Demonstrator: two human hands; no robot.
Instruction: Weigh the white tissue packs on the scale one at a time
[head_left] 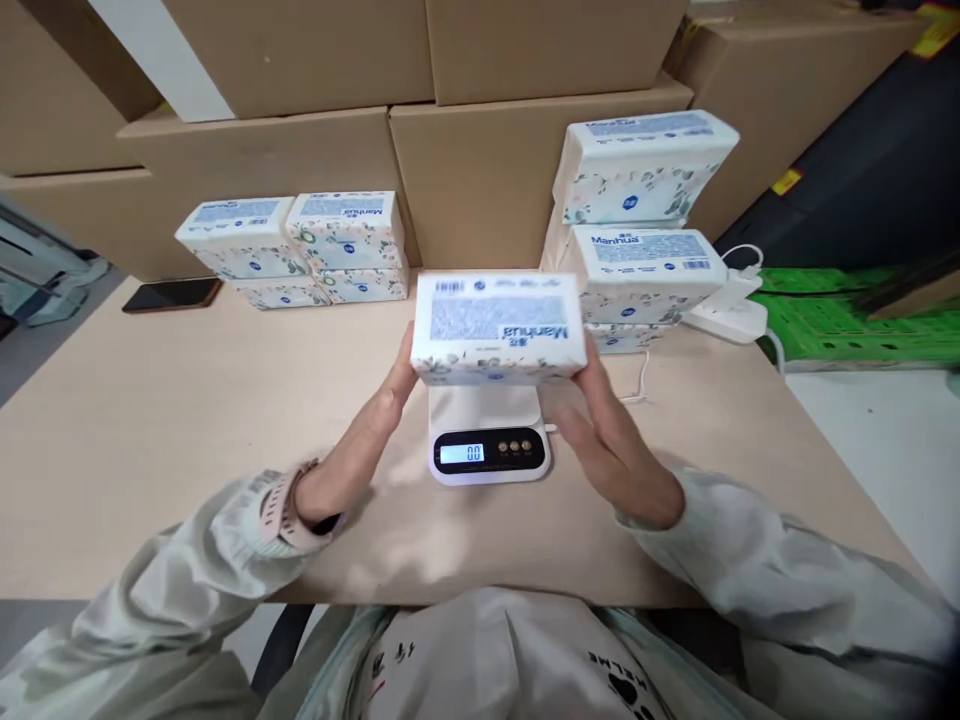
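Observation:
Between my two hands is a pack of tissues [498, 318], white with blue print and a floral edge. My left hand [367, 425] presses its left end, and my right hand [615, 430] grips the right end; the fingertips are partly hidden behind it. The pack is above a white digital scale [491, 470], covering the back of its plate. On the scale's lit display I read 0.0. Whether the pack's underside touches the plate cannot be made out, though the zero reading fits a gap.
Stacked tissue packs [289, 250] stand at the back left, beside a dark phone [171, 294]. A taller stack of packs [645, 260] is at the back right, near a white power strip [727, 310]. Cardboard boxes [480, 180] form a wall behind the table [187, 420].

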